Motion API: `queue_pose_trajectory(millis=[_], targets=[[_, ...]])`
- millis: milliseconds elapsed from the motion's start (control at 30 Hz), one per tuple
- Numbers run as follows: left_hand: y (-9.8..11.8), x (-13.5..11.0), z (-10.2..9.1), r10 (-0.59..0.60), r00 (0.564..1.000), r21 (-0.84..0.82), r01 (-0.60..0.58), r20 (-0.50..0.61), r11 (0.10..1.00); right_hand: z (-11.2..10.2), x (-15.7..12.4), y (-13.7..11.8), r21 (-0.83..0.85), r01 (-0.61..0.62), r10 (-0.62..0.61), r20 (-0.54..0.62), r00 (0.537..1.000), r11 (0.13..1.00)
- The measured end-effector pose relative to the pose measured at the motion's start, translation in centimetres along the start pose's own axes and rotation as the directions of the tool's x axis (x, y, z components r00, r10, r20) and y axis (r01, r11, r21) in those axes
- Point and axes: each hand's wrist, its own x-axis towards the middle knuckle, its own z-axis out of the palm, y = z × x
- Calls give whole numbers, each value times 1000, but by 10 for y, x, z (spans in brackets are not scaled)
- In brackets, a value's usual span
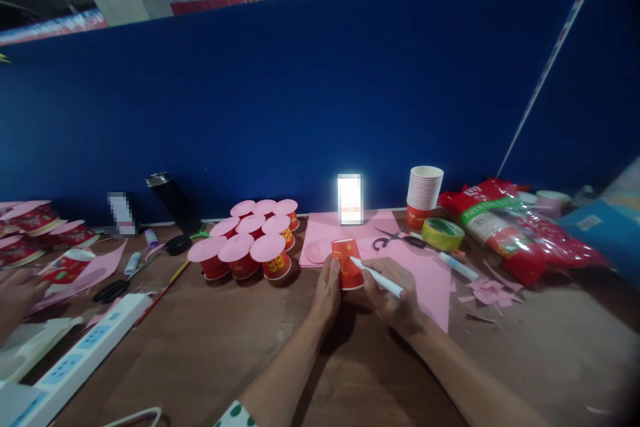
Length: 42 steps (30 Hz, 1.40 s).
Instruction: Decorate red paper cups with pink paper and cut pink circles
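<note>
My left hand (327, 290) grips a red paper cup (349, 260) from its left side, above the brown table. In my right hand (395, 300) is a white marker pen (383, 280), its tip at the cup's right side; whether it touches the cup I cannot tell. Under and behind the cup lies pink paper (425, 280), with a traced or cut circle (320, 251) on it. Dark-handled scissors (395, 238) rest on the sheet. To the left stand several red cups (277, 267), each topped with a pink paper disc (267, 248).
A stack of paper cups (425, 190), a yellow tape roll (443, 233), a glue stick (459, 266) and a red plastic bag (505, 227) are at right. A bright phone (350, 200) stands behind. At left are a power strip (95, 340), a black flask (173, 203) and another person's hand (20, 293).
</note>
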Motion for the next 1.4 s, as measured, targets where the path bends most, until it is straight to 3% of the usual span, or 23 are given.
queue_pose_trajectory(millis=[933,1167,1400], targets=[[3,-1,2,8,1000,-6,-8,11,1000,-1,-1,1,29,-31,30,22,999,999],[-12,5,-1,-52,996,-85,46,-68,995,1,-2,1,41,-64,64,8,998,997],[-8,4,0,-45,997,-99,38,-69,994,1,-5,2,83,-36,33,26,999,996]])
